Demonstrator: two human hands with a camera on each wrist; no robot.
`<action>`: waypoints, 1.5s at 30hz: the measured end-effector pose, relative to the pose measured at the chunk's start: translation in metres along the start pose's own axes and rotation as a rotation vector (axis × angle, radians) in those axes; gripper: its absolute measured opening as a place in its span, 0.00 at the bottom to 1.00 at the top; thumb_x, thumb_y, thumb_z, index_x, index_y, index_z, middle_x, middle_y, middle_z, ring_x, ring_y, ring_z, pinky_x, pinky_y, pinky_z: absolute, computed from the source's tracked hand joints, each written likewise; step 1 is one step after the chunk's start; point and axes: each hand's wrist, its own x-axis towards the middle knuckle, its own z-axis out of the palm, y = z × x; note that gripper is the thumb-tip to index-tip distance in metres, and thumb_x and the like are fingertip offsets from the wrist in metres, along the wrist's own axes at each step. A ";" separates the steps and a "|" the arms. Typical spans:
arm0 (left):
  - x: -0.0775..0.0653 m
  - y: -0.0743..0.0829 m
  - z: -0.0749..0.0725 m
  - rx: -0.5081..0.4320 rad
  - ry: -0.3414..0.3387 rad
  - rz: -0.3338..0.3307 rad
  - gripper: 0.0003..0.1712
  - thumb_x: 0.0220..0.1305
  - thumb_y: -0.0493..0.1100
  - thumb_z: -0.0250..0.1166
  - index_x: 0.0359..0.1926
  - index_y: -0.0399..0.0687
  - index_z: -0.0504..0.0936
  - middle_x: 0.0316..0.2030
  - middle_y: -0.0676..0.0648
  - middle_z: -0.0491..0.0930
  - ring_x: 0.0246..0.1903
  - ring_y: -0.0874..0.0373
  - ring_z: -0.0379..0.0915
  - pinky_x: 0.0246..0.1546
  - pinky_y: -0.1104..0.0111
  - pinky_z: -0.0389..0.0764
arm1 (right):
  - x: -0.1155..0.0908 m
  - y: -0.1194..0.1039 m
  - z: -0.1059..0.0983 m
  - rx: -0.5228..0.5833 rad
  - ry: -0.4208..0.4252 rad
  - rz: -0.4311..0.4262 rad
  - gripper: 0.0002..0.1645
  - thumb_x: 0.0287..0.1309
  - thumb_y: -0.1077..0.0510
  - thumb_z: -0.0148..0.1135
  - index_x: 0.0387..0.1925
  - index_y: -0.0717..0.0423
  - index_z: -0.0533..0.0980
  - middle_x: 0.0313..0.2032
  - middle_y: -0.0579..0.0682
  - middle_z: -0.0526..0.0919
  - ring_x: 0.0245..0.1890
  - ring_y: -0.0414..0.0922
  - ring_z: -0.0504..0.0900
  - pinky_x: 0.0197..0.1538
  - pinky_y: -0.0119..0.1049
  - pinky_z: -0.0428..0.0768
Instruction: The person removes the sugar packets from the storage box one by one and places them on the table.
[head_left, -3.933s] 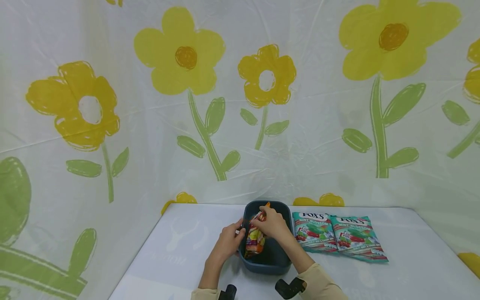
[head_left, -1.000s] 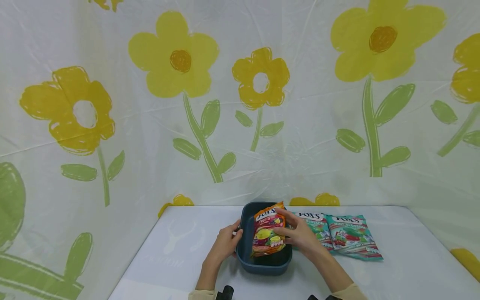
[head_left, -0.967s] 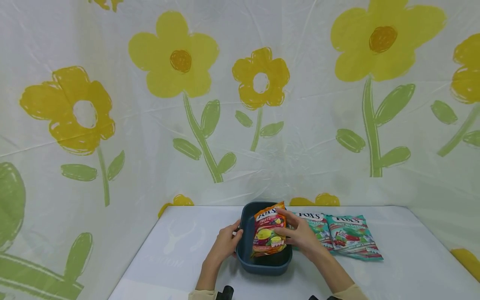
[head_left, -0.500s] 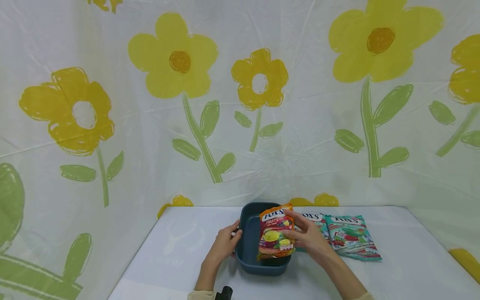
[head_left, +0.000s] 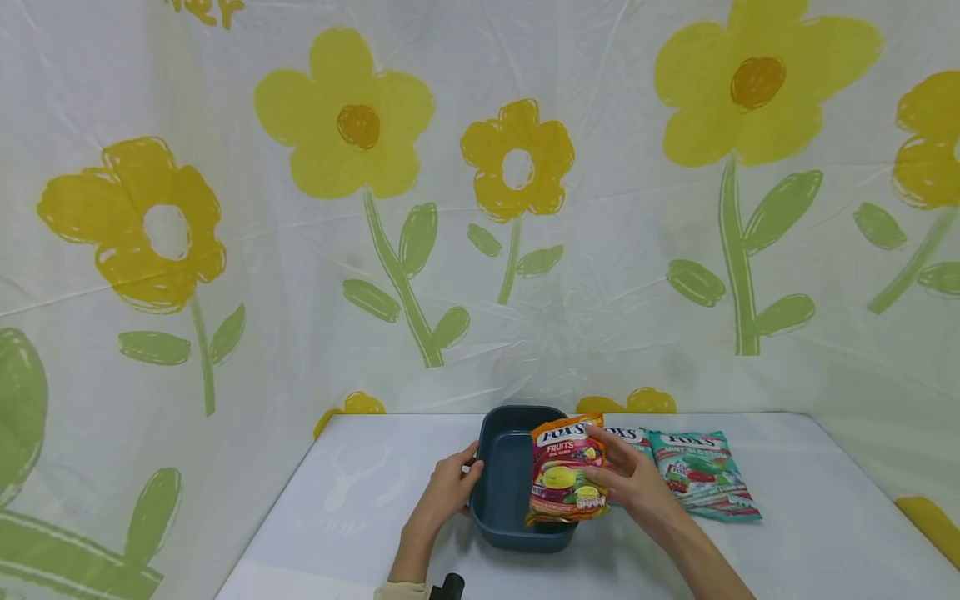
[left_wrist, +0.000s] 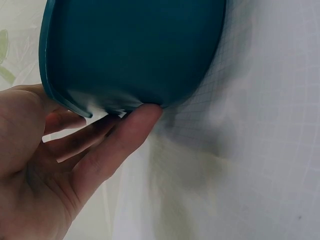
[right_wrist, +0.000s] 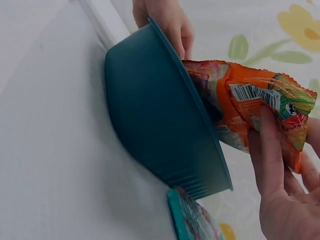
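At the table's middle stands a dark blue plastic bin [head_left: 504,537]. My left hand [head_left: 447,483] grips its left side; in the left wrist view the bin's wall [left_wrist: 135,45] fills the top and the hand [left_wrist: 65,150] has fingers against it. An orange bag of Fox's Fruits candy [head_left: 562,475] is tilted over the bin's right rim. My right hand [head_left: 637,483] pinches that bag by its right edge. In the right wrist view the barcoded back of the bag [right_wrist: 240,110] faces the camera, and the right hand [right_wrist: 285,200] holds it near one end.
Two teal bags of Fox's Mint Blossom candy lie right of the bin: the right one [head_left: 705,475] shows fully, while the left one [head_left: 633,437] is mostly covered by the right hand and orange bag. Behind the white table [head_left: 322,517] hangs a flowered curtain [head_left: 600,333].
The orange candy bag came up out of the bin, turned its front to the head camera, and moved right with my right hand. My left hand stays at the bin's left side.
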 end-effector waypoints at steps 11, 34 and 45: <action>-0.001 0.003 0.001 0.022 0.004 -0.006 0.28 0.74 0.41 0.52 0.70 0.33 0.64 0.51 0.33 0.80 0.27 0.58 0.80 0.12 0.69 0.79 | -0.009 0.000 -0.013 0.032 0.022 0.029 0.40 0.60 0.53 0.67 0.71 0.35 0.63 0.72 0.51 0.60 0.61 0.53 0.72 0.54 0.49 0.83; 0.000 0.001 0.002 0.038 0.012 -0.005 0.27 0.74 0.41 0.53 0.69 0.33 0.65 0.52 0.32 0.80 0.25 0.53 0.80 0.12 0.70 0.78 | -0.028 -0.005 -0.041 0.081 0.043 0.049 0.41 0.63 0.55 0.64 0.73 0.33 0.59 0.70 0.45 0.61 0.59 0.46 0.75 0.58 0.46 0.82; 0.000 0.001 0.001 0.025 0.004 0.002 0.27 0.74 0.40 0.52 0.70 0.32 0.64 0.52 0.31 0.79 0.27 0.50 0.82 0.12 0.69 0.79 | -0.038 -0.007 -0.057 0.070 0.041 0.025 0.40 0.66 0.55 0.61 0.74 0.33 0.57 0.64 0.35 0.64 0.56 0.34 0.75 0.57 0.37 0.82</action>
